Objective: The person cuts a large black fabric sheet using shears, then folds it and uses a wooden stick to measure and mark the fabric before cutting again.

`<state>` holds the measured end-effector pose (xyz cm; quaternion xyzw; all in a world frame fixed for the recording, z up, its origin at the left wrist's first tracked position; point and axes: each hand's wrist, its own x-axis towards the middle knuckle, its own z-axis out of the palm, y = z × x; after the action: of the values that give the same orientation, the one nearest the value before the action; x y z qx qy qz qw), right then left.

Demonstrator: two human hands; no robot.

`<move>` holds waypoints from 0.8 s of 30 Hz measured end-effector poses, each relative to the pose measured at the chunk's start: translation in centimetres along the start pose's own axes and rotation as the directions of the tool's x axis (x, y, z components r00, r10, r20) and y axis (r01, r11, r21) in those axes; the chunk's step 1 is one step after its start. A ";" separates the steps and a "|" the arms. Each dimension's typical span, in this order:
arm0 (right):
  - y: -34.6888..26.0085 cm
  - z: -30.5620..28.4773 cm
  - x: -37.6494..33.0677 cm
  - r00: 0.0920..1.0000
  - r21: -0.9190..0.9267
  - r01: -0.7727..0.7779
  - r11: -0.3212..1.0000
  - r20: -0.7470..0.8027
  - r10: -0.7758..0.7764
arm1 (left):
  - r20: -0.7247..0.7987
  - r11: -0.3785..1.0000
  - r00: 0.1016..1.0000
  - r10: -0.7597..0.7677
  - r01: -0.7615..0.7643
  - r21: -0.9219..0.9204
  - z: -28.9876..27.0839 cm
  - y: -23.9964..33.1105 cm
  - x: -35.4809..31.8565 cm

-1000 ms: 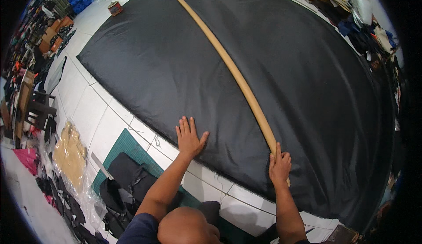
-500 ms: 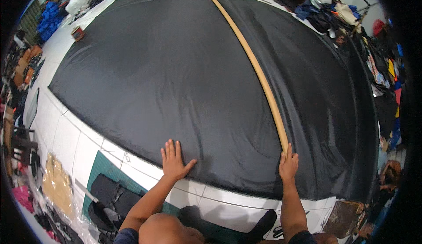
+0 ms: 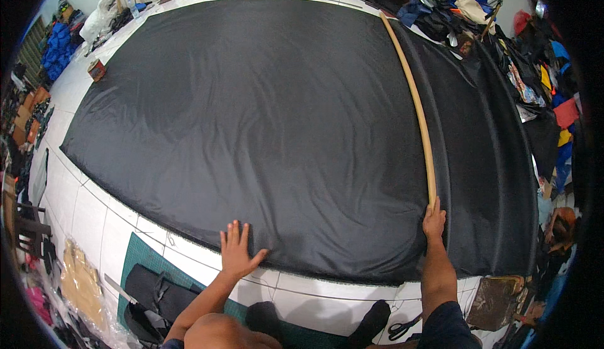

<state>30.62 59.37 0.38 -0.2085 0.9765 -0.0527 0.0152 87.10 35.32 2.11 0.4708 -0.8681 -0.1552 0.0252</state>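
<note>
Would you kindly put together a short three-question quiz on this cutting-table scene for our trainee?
1. True or false: the left hand lies flat with spread fingers on the black fabric.
2. What does the right hand touch? A) scissors B) the long wooden stick C) a small tin
3. Fill in: the scissors lie on the white table, near the person's ____ arm.

Key: 1 true; 2 B, the long wooden stick; 3 right.

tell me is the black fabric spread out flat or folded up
Spread out: the black fabric lies open across the white table, left hand flat on its near edge, long wooden stick lying over it.
</note>
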 end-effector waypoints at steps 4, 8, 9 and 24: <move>-4.1 -2.1 -1.6 0.991 0.093 0.122 0.988 -0.067 -0.116 | -0.294 0.948 0.902 -0.315 0.312 -0.060 -1.2 -6.0 -1.3; -8.7 -2.1 -7.5 0.978 0.191 0.208 0.959 -0.046 -0.203 | -0.468 0.816 0.669 -0.578 0.472 -0.334 -1.3 -10.5 -1.7; -9.8 -1.7 -9.0 0.980 0.226 0.199 0.953 -0.035 -0.196 | -0.469 0.804 0.654 -0.594 0.468 -0.366 -1.1 -11.3 -1.4; -29.1 0.6 -25.0 0.233 0.172 0.950 0.259 0.155 -0.960 | -0.613 0.743 0.424 -0.667 0.318 -0.588 -0.5 -14.9 -3.5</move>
<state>65.24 43.15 3.14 -0.7635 0.6369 -0.0467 0.0963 101.21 30.55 -1.44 0.7110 -0.5297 -0.0954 0.4525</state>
